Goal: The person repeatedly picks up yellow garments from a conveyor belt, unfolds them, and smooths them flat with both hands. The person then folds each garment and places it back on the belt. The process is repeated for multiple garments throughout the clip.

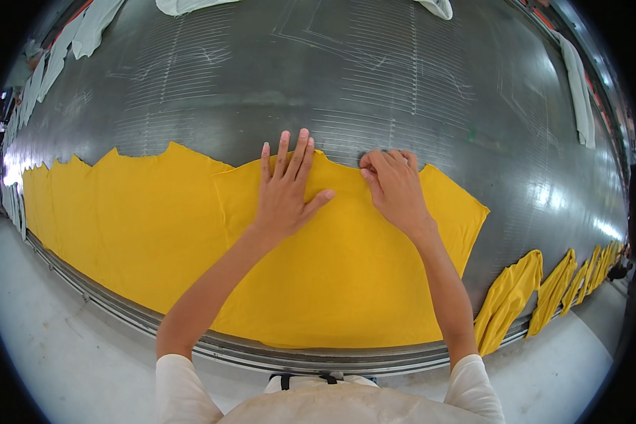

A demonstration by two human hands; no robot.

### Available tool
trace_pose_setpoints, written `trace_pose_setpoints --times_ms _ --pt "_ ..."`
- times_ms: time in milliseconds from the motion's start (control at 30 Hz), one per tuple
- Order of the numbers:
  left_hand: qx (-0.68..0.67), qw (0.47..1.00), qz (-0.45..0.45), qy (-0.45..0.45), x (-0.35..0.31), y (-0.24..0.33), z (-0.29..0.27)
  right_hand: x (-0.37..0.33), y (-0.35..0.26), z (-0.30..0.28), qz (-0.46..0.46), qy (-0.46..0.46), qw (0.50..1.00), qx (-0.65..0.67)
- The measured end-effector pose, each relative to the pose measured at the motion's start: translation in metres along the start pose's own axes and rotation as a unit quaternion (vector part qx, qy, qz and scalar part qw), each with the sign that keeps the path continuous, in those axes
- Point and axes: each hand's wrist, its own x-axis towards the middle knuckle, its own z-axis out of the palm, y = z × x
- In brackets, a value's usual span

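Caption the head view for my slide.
Left hand spread, right hand curled at the far edge of a yellow garment.

Open tabletop (275, 92) beyond yellow fabric (332, 275), white cloths (191, 6) lying farther out

two grips: one left grip (284, 198), one right grip (397, 187). two pale sleeves (180, 392). one dark tabletop (275, 85). one broad yellow panel (332, 283) under both grips, and at least three further yellow panels (152, 226) to the left, the farthest too squeezed to count. at least five narrow yellow pieces (512, 290) at right. one white strip (578, 92) at right, two white pieces (194, 6) at the far edge.
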Motion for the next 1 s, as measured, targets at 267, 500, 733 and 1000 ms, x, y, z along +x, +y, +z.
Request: trace_pose_setpoints --times_ms 267,500,733,1000 --pt "-0.038 0.999 0.012 0.027 0.018 0.029 0.013 -0.002 -0.004 0.001 0.0 0.017 1.0 -0.008" --pt "-0.049 0.997 -0.034 0.044 0.004 0.038 0.022 -0.013 0.006 -0.008 -0.002 0.03 1.0 0.009" --pt "-0.068 0.997 0.037 -0.024 -0.048 0.059 0.019 -0.011 0.017 -0.005 0.006 0.054 0.998 0.037" --pt "-0.072 0.982 0.165 -0.06 0.03 0.023 0.006 -0.043 0.03 -0.019 0.028 0.163 0.986 0.007"
